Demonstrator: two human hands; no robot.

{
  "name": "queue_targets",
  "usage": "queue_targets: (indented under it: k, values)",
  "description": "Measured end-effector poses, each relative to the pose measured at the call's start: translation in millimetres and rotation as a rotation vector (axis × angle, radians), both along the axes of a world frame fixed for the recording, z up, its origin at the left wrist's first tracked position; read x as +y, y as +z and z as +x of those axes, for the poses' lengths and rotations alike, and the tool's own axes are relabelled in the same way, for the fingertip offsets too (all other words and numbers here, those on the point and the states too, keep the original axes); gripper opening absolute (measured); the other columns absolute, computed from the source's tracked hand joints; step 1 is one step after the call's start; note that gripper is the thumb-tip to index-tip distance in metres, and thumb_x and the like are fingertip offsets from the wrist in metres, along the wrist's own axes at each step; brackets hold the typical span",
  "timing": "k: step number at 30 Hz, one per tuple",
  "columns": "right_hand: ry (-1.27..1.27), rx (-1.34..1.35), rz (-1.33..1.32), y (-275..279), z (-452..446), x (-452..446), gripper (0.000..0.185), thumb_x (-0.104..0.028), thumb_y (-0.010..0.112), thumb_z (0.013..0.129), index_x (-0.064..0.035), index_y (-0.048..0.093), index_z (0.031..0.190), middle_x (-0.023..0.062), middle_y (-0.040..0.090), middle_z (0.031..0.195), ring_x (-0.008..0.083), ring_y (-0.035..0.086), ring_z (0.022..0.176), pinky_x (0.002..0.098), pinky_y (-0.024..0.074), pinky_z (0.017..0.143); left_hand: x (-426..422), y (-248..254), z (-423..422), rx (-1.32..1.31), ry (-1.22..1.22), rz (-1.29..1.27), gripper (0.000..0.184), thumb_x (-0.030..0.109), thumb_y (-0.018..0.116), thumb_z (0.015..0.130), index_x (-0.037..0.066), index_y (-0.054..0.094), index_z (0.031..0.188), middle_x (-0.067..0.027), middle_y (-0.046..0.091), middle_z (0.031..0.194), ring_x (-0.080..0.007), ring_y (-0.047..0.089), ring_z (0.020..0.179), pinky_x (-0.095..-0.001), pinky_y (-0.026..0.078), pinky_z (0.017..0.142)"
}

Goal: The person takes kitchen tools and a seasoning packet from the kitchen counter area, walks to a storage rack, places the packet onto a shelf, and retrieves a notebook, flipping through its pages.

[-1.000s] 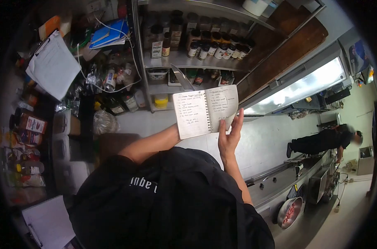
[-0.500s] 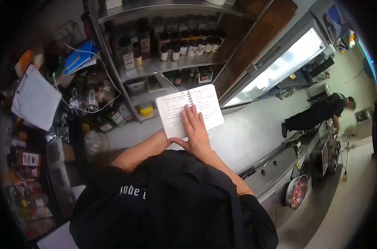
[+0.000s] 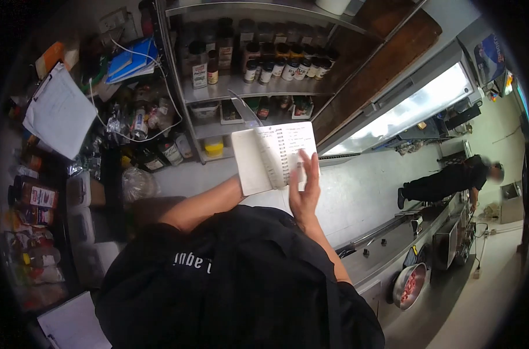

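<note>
A small spiral notebook [image 3: 299, 136] with handwritten pages lies open in front of my chest. My left hand [image 3: 237, 187] holds it from below; its fingers are hidden behind the notebook, and only the wrist area shows. One page [image 3: 268, 150] stands curved up near the spiral, over the left side. My right hand [image 3: 305, 189] is at the lower part of the right-hand page, fingers apart and slightly blurred, with nothing visible in them. A flat, pointed, shiny piece [image 3: 245, 109] sticks out past the notebook's top edge; what it belongs to is hidden.
Metal shelves [image 3: 247, 88] with spice jars [image 3: 289, 70] stand ahead. Clipboard [image 3: 61, 110], bottles and bags crowd the left. A fridge [image 3: 401, 110] is at right. Another person [image 3: 450, 177] works at the counter, where a metal bowl [image 3: 420, 286] holds reddish pieces.
My right hand has moved off the middle of the notebook toward its lower right. A page has lifted and curved to the left. The view has shifted slightly.
</note>
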State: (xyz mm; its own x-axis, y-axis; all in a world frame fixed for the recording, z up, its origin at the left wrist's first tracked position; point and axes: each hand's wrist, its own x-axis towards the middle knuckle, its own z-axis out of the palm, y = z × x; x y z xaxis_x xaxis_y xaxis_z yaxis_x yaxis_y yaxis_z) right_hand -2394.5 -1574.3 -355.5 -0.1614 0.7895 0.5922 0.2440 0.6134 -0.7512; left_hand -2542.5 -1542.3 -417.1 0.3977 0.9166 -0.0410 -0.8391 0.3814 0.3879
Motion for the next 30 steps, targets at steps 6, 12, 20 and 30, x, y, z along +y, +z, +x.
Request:
queue_targets:
  k: [6, 12, 20, 30]
  values:
    - [0.086, -0.600, 0.306, 40, 8, -9, 0.046, -0.004, 0.064, 0.080, -0.0180, 0.062, 0.124, 0.0193, 0.042, 0.143, 0.0459, 0.033, 0.135, 0.0553, 0.0278, 0.109, -5, 6, -1, -0.116, -0.045, 0.133, 0.062, 0.045, 0.032, 0.101, 0.006, 0.025, 0.148, -0.0139, 0.032, 0.150, -0.0287, 0.039, 0.134, -0.0418, 0.035, 0.110]
    - [0.135, -0.655, 0.142, 4, -21, -2, 0.053, -0.019, 0.071, 0.080, -0.0089, 0.055, 0.130, 0.0189, 0.037, 0.147, 0.0424, 0.026, 0.139, 0.0592, 0.0256, 0.108, -13, 26, -3, -0.035, 0.009, 0.004, 0.064, 0.048, 0.031, 0.100, 0.006, 0.027, 0.147, -0.0152, 0.035, 0.149, -0.0306, 0.040, 0.133, -0.0450, 0.036, 0.109]
    - [0.078, 0.484, -0.381, 2, -1, 7, 0.042, -0.001, 0.058, 0.091, -0.0008, 0.049, 0.133, 0.0145, 0.062, 0.112, 0.0174, 0.058, 0.103, 0.0297, 0.0452, 0.090, -15, 27, -8, -0.074, 0.041, 0.019, 0.065, 0.049, 0.031, 0.100, 0.005, 0.028, 0.147, -0.0159, 0.036, 0.148, -0.0315, 0.041, 0.132, -0.0466, 0.036, 0.109]
    - [-0.087, 0.005, -0.186, -11, 23, 19, 0.025, -0.008, 0.066, 0.087, -0.0018, 0.066, 0.111, 0.0118, 0.062, 0.105, 0.0207, 0.058, 0.098, 0.0295, 0.0440, 0.088, -7, 25, -10, -0.372, -0.094, 0.118, 0.062, 0.047, 0.031, 0.100, 0.004, 0.032, 0.145, -0.0163, 0.040, 0.146, -0.0320, 0.044, 0.129, -0.0471, 0.039, 0.106]
